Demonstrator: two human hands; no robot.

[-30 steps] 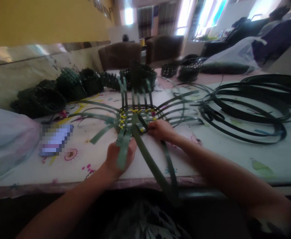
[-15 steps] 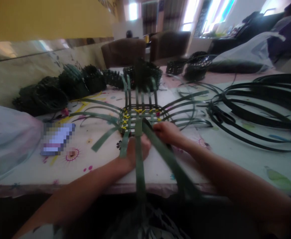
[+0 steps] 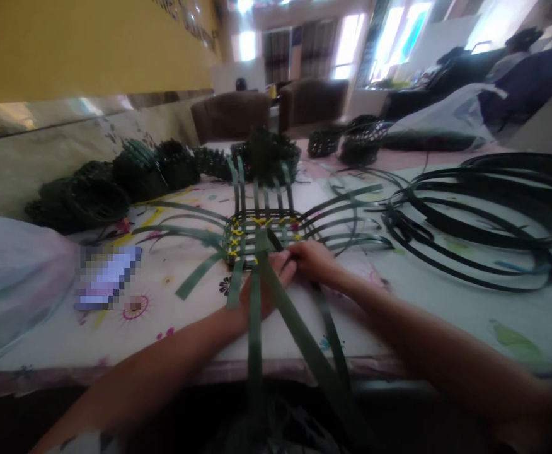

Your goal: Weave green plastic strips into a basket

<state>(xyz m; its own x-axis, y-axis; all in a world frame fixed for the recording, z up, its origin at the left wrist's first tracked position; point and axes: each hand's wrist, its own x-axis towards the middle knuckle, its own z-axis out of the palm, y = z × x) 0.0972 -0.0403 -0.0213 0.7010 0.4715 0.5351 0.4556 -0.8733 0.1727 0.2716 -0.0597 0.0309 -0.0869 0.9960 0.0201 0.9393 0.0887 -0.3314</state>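
A woven base [image 3: 243, 244] of flat green plastic strips lies in front of me, its crossings tied in places with yellow bits. Loose strip ends fan out from its sides. At its near edge, my left hand [image 3: 267, 287] is closed on a strip, partly covered by long strips running over it. My right hand [image 3: 314, 260] is pinched on a dark green strip [image 3: 274, 239] at the near right corner, its fingertips meeting those of the left. A long green strip [image 3: 299, 328] hangs toward me past the table edge. The exact finger contact is blurred.
Large coils of dark strip [image 3: 474, 285] lie to the right. Dark woven baskets [image 3: 87, 200] line the back left. A phone-like blurred object [image 3: 110, 277] and a white plastic bag [image 3: 16, 284] are at left. Another bag [image 3: 441, 123] and chairs [image 3: 231, 116] stand behind.
The left fingers have moved up and right to meet the right hand. The wide strip now crosses over the left hand, and a darker strip hangs below the right hand. The view has tilted slightly up.
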